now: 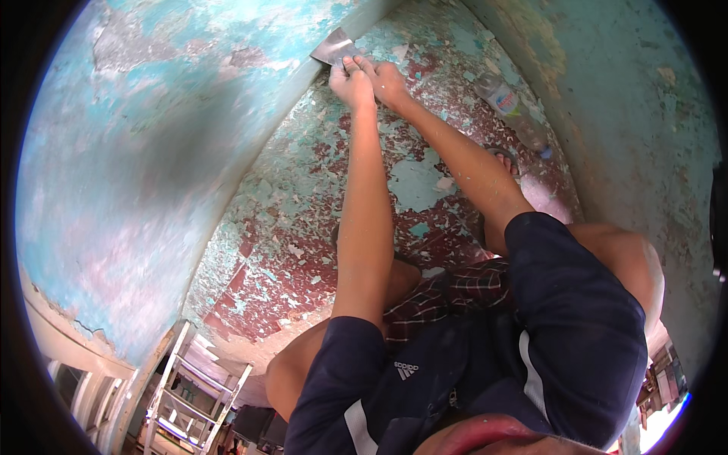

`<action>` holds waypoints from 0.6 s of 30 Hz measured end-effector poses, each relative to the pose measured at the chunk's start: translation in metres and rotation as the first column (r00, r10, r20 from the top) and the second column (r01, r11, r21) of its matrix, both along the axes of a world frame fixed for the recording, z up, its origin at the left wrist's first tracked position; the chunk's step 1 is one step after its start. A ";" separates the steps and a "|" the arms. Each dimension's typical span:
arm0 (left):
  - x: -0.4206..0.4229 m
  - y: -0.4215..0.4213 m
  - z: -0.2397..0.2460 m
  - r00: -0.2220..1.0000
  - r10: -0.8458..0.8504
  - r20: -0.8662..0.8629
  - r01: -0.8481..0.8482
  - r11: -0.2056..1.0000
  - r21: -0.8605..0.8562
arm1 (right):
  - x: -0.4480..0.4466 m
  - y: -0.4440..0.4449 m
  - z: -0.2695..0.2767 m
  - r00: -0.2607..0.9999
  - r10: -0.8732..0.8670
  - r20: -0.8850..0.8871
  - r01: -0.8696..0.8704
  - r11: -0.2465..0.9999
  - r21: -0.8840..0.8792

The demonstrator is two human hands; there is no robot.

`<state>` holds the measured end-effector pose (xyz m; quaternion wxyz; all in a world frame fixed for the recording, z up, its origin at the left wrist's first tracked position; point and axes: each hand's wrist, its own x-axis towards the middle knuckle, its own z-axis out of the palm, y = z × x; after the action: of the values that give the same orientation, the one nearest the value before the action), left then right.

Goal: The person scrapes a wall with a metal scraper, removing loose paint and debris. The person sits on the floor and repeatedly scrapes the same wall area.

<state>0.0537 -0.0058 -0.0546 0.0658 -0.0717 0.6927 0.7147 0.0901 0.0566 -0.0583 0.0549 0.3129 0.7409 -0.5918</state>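
A broad steel scraper blade [335, 46] lies against the lower part of the blue painted wall [187, 108], close to where it meets the floor. My left hand [354, 86] and my right hand [390, 84] are together at the blade's near end, gripping the scraper with fingers overlapping. Its handle is hidden inside my hands. Both arms reach far forward, dusted with small paint flecks. The wall's paint is patchy, with rough grey areas [128, 42] showing through.
Paint flakes [418, 183] litter the red floor [250, 290]. A clear plastic bottle [512, 111] lies by the greenish right wall [637, 142], near my sandalled foot [505, 161]. Behind on the left stands a white-stained ladder [190, 392], beside a doorway.
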 end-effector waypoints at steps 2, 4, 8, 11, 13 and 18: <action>0.009 0.011 0.013 1.000 0.025 -0.006 -0.025 1.000 0.012 | 0.001 0.004 -0.014 0.999 -0.035 -0.022 0.031 0.987 -0.157; 0.005 0.004 0.007 0.996 0.070 -0.050 -0.070 0.997 -0.008 | -0.004 -0.008 -0.026 0.984 -0.108 -0.143 0.041 0.912 -0.409; -0.007 0.000 0.004 0.987 0.068 -0.145 -0.088 0.986 -0.142 | -0.016 -0.025 -0.057 0.945 -0.251 -0.210 0.055 0.754 -0.654; -0.005 -0.006 0.021 0.991 0.001 -0.131 -0.040 0.956 -0.292 | -0.019 -0.046 -0.059 0.911 -0.353 -0.213 0.145 0.759 -0.634; -0.004 -0.009 0.034 0.996 -0.018 -0.086 -0.014 0.934 -0.356 | -0.017 -0.050 -0.052 0.914 -0.340 -0.219 0.159 0.800 -0.579; -0.006 -0.010 0.009 0.997 -0.015 -0.071 0.018 0.999 0.045 | -0.007 -0.032 -0.008 0.975 -0.211 -0.074 0.199 0.970 -0.142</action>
<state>0.0476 -0.0154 -0.0457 0.0491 -0.0391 0.6785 0.7319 0.0831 0.0248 -0.0659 -0.0186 0.3567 0.6651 -0.6558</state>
